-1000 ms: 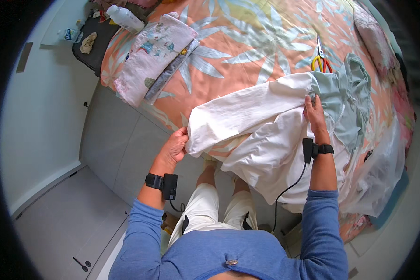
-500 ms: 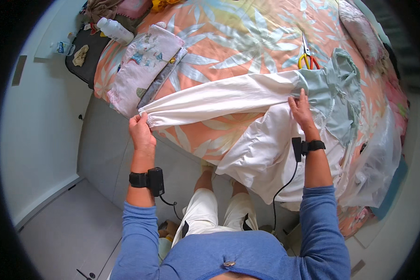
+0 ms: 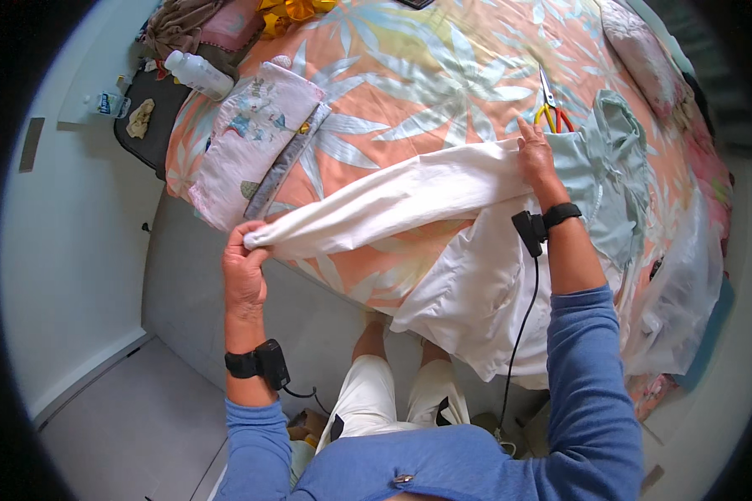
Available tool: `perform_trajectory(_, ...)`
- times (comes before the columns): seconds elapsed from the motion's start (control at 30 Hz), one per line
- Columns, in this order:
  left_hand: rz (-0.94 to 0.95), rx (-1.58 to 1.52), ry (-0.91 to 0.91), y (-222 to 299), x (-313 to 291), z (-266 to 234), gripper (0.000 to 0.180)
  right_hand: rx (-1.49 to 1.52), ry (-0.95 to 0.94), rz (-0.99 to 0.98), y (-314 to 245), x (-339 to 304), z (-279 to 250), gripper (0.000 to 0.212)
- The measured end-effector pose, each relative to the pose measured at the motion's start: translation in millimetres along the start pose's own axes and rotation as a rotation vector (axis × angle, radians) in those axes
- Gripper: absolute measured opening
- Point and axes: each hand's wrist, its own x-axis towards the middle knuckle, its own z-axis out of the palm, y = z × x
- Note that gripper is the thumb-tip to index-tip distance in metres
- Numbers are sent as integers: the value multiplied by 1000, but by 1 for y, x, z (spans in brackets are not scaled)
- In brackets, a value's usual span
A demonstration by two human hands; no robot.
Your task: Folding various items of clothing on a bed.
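A garment with a long white sleeve (image 3: 401, 196) and a pale green upper part (image 3: 614, 159) lies spread over the bed. My left hand (image 3: 246, 271) is closed on the sleeve's cuff end, held out past the bed's near edge. The sleeve is drawn out slantwise from there. Across its upper end, where white meets green, lies my right hand (image 3: 536, 157), fingers stretched toward the far side, the undersides hidden. Scissors (image 3: 549, 104) with red and yellow handles rest just beyond that hand. The garment's white body (image 3: 476, 292) hangs over the near edge.
Folded printed clothing (image 3: 255, 138) lies to the left on the patterned bedspread (image 3: 451, 75). Near it are a white bottle (image 3: 199, 73) and a dark case (image 3: 154, 138). A clear plastic bag (image 3: 681, 284) hangs at the right. Cables run from both wrist straps.
My left hand has drawn the cuff slightly down and left. My right hand has moved farther up over the sleeve's far edge. The sleeve now looks narrower near the cuff.
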Motion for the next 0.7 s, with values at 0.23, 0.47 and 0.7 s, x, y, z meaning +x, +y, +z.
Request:
perform_trajectory(0.23, 64, 550, -41, 12, -3, -8, 17, 126, 72, 146, 5, 0, -32, 16)
perform_trajectory(0.47, 170, 446, 34, 44, -35, 7, 17, 22, 650, 82, 11, -32, -79, 13)
perform_trajectory(0.7, 63, 322, 230, 37, 6, 0, 9, 836, 243, 328, 1, 22, -28, 18)
